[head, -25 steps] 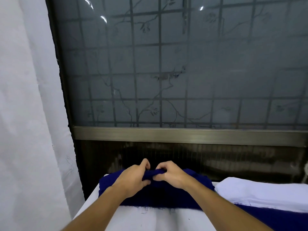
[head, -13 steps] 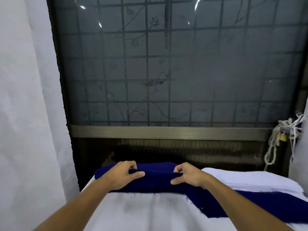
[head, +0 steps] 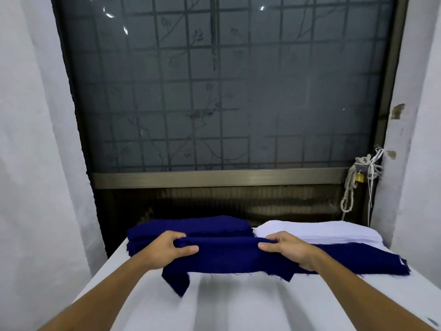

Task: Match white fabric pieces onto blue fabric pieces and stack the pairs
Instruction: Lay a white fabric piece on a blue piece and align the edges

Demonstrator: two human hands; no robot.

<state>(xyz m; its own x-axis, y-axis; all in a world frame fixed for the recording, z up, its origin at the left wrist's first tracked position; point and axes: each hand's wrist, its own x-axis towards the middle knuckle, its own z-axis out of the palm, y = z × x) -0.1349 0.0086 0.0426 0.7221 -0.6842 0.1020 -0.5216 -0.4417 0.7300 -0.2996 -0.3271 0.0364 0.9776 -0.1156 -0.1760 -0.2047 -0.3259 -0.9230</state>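
A dark blue fabric piece [head: 226, 256] hangs stretched between my two hands above the white table [head: 238, 304]. My left hand [head: 167, 252] pinches its left top edge and my right hand [head: 286, 249] pinches its right top edge. Its lower corners droop toward the table. Behind it at the far left lies a stack of blue fabric pieces [head: 191, 226]. At the far right sits a stack of white fabric pieces [head: 315, 231], resting on another blue piece [head: 362, 259] spread flat.
A dark barred window [head: 226, 91] rises just behind the table. White walls or curtains close in on both sides. A knotted white cord with a padlock [head: 360, 177] hangs at the window's right frame.
My hands have moved apart and toward me, lifting one blue piece off the blue stack and stretching it out. The camera has tilted down and right, showing more table.
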